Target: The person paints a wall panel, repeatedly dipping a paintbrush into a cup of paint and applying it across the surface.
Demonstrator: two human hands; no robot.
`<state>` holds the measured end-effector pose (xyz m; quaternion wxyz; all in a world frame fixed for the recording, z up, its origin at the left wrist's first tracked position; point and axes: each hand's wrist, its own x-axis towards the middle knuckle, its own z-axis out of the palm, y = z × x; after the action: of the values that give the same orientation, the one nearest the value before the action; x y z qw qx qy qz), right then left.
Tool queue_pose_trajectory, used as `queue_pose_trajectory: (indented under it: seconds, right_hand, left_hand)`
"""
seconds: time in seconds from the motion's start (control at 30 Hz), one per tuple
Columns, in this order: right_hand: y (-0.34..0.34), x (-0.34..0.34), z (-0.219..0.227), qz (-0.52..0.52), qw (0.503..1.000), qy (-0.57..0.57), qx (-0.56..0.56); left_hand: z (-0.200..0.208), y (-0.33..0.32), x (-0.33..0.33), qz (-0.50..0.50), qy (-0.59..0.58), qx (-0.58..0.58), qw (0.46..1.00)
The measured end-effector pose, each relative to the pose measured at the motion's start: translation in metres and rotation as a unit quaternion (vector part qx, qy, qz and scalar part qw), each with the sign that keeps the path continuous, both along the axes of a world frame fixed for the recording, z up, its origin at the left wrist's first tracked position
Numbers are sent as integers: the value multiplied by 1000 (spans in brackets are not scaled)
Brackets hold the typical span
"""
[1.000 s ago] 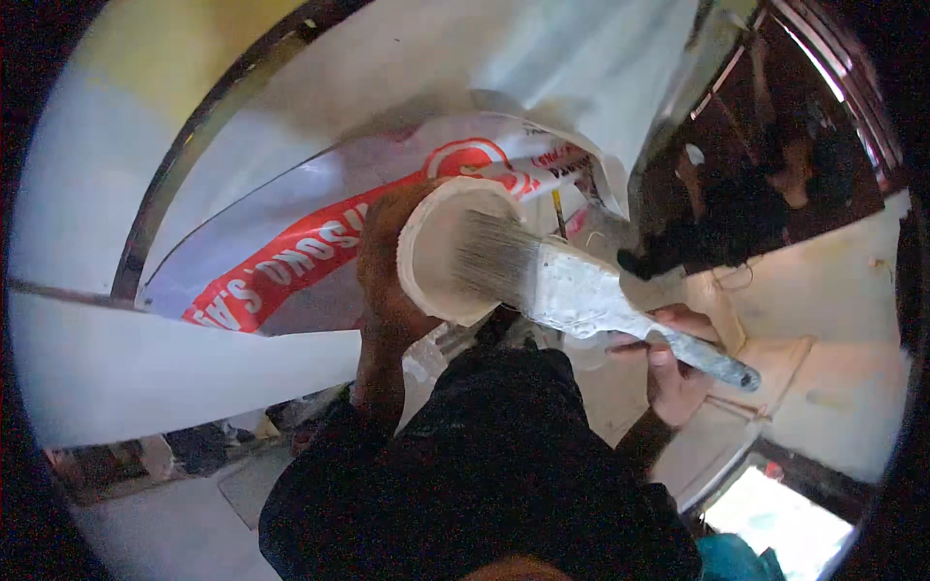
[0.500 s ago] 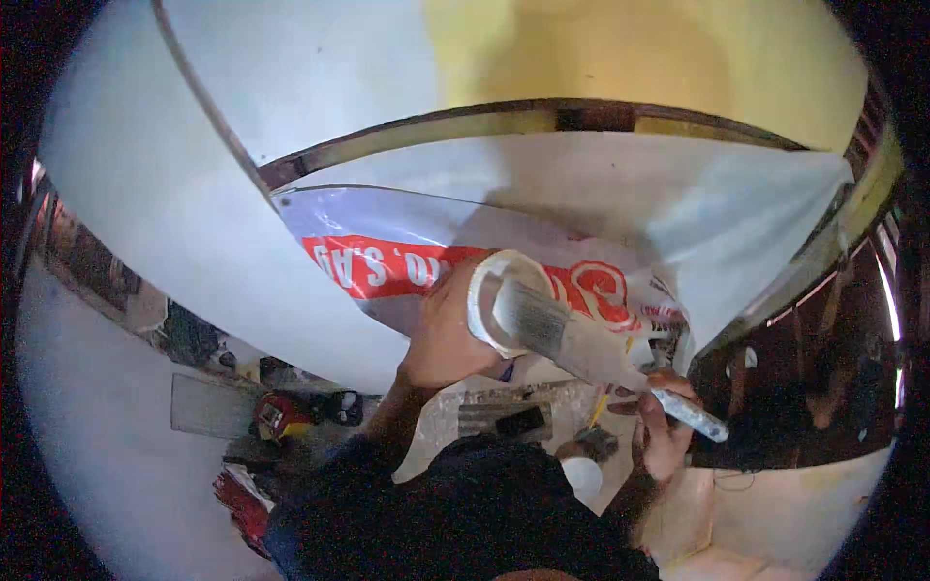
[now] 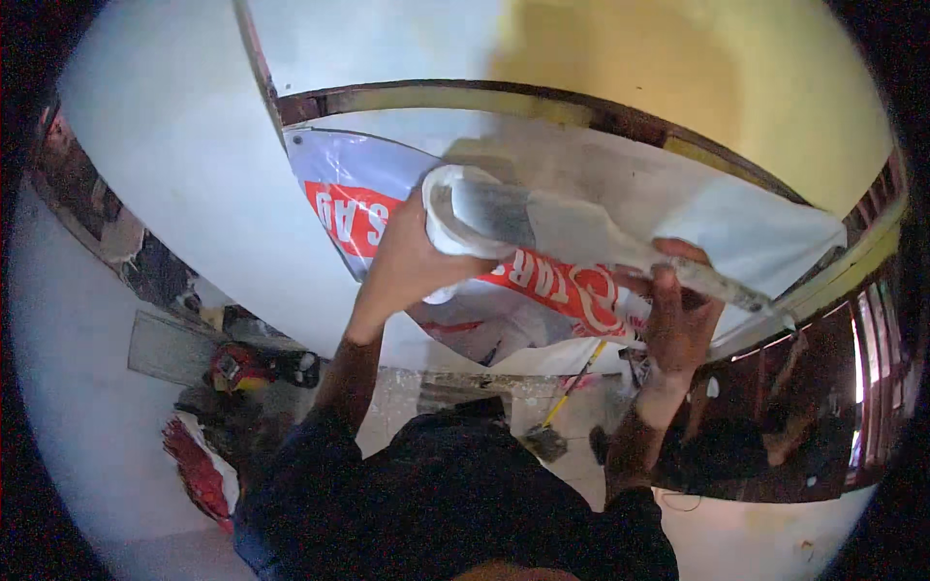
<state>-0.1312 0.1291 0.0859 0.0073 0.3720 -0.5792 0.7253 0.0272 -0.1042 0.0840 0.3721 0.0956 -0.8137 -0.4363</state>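
My left hand [image 3: 399, 259] is wrapped round a white tub [image 3: 448, 232], raised and tilted so its open mouth shows. My right hand [image 3: 680, 324] grips the pale, paint-smeared handle of a wide flat brush [image 3: 572, 225]. The brush lies nearly level, slanting up to the left, and its grey bristle end overlaps the tub's mouth; I cannot tell how deep it goes in. Behind both hands is a printed plastic sheet [image 3: 344, 155], white and lilac with a red band.
A wall, pale at left and yellow [image 3: 794, 68] at right, rises ahead, with a dark, partly yellow ledge [image 3: 426, 97] across it. Below are a yellow-handled broom [image 3: 578, 384] and a red-and-black object [image 3: 232, 368]. Dark slats [image 3: 867, 339] stand at right.
Both hands have risen with the tub and the brush, and the tub has shifted slightly left. The brush has swung closer to level. My view has shifted too.
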Motion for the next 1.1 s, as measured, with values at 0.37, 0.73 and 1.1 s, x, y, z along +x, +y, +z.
queue_pose_trajectory:
  seconds: [0.37,0.73,1.1]
  right_hand:
    - [-85,-41,112,-81,941,281,168]
    - [-125,-46,128,-24,976,208,62]
    - [-137,-54,174,-8,963,261,74]
  left_hand:
    - [44,-47,-21,27,69,-16,997]
    - [31,-80,-33,14,88,141,986]
    - [14,-98,-49,-29,155,143,977]
